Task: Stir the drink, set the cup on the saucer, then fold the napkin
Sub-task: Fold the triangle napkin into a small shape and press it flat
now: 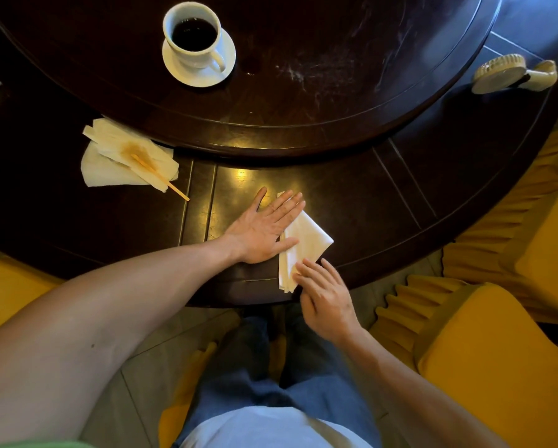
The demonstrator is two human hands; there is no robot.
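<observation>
While the left hand (pixel 261 227) lies flat and palm-down on the dark wooden counter (pixel 361 202), its fingers spread wide and holding nothing, it presses the left edge of the white napkin (pixel 306 236). That napkin sits at the near edge of the counter, partly folded, with 1 corner pointing right and its layered edges fanned toward the person. Just nearer than the napkin, the right hand (pixel 324 294) rests its fingertips (pixel 302 270) on the napkin's near end; its grip is loose and open, fingers nearly straight, closed on nothing.

Well beyond the napkin, on the raised round centre of the counter, the white cup (pixel 192 33) stands upright on the white saucer (pixel 221 71), dark drink inside and handle turned toward the person. Left of the napkin and well apart from it lies a crumpled, brown-stained used napkin (pixel 116 163) with a wooden stir stick (pixel 171 185) across it, the stick's end poking out onto the bare wood. Far right of the napkin, a pale brush (pixel 504 74) lies near the counter's rim.
</observation>
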